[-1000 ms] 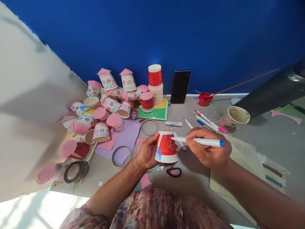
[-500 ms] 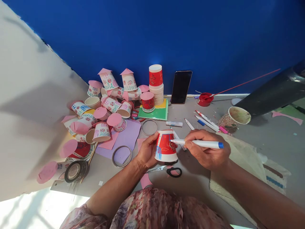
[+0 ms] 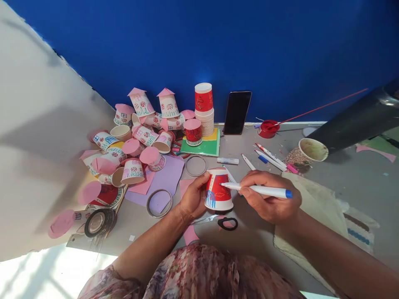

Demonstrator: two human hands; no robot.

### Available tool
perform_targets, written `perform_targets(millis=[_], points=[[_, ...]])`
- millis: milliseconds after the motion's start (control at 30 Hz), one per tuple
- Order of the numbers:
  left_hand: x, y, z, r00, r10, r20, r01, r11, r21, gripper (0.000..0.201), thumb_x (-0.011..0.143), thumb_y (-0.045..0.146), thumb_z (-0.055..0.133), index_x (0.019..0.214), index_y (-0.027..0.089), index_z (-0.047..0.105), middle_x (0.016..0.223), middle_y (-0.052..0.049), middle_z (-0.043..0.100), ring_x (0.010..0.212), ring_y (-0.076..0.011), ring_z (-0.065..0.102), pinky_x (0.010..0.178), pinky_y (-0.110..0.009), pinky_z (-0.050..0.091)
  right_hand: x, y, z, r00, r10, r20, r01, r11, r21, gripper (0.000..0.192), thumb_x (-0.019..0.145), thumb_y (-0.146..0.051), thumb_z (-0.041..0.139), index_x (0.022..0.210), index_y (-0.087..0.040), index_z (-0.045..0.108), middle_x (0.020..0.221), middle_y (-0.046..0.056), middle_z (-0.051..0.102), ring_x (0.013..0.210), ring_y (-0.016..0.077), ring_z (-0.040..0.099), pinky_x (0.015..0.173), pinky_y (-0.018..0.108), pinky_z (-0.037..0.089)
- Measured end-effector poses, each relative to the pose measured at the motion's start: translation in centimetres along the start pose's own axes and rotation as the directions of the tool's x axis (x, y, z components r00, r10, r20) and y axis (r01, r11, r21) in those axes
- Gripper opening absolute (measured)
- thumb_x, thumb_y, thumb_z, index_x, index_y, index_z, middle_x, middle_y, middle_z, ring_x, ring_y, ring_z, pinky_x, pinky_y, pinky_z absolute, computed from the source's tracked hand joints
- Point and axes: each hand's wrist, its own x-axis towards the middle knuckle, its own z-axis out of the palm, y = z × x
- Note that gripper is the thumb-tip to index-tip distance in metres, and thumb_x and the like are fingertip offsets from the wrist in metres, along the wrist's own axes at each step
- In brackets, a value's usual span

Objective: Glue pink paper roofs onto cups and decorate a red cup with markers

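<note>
My left hand [image 3: 195,196] is wrapped round a red and white paper cup [image 3: 220,193], held upside down with its wide rim at the bottom. Blue marker strokes show low on the cup's left side, and more blue lines near its top. In my right hand [image 3: 274,195] is a white felt-tip marker [image 3: 264,190] with a blue end, gripped like a pen. Its tip meets the red side of the cup, or is very close to it. Under the cup lie scissors [image 3: 229,223] with black handles, partly hidden.
Several decorated paper cups [image 3: 134,171] with pink paper tops crowd the left. A cup stack [image 3: 204,99] and a propped phone [image 3: 237,113] stand at the back. More markers [image 3: 270,157], a patterned cup [image 3: 307,153] and a cloth [image 3: 308,203] are on the right. Tape rings [image 3: 159,203] lie left of the cup.
The cup has turned slightly in my left hand and shifted a little right. The marker's tip has moved slightly left and down over the red side.
</note>
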Motion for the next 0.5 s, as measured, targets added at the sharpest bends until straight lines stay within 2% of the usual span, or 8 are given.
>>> perform_targets(millis=[167,367,500], points=[[-0.04,-0.24,0.45,0.994,0.112,-0.010,-0.111,0.991,0.074,0.049,0.079,0.046,0.087,0.114,0.012,0.080,0.112,-0.013,0.082,0.114,-0.0334,0.075,0.102,-0.040,0.056,0.35,-0.42,-0.11,0.999,-0.036,0.036,0.037,0.998,-0.042,0.011,0.089,-0.013,0.067,0.087,-0.024,0.069,0.072,0.000,0.076,0.058,0.0149,0.070,0.055,0.025,0.054],[-0.10,-0.27,0.56,0.993,0.115,-0.015,-0.114,0.992,0.062,0.051,0.078,0.046,0.088,0.115,0.012,0.079,0.111,-0.013,0.083,0.115,-0.0338,0.075,0.103,-0.040,0.055,0.49,-0.47,-0.21,0.993,-0.101,0.054,0.105,0.992,-0.075,0.011,0.092,-0.013,0.065,0.090,-0.024,0.067,0.072,0.000,0.076,0.059,0.0153,0.072,0.058,0.025,0.057],[-0.12,-0.23,0.48,0.997,0.081,-0.010,-0.081,0.996,0.030,0.046,0.082,0.045,0.084,0.113,0.012,0.078,0.108,-0.014,0.083,0.113,-0.0352,0.076,0.103,-0.044,0.056,0.47,-0.56,-0.33,0.995,-0.077,0.065,0.082,0.993,-0.084,0.012,0.092,-0.013,0.063,0.088,-0.025,0.066,0.069,0.000,0.074,0.057,0.0162,0.071,0.053,0.027,0.054]])
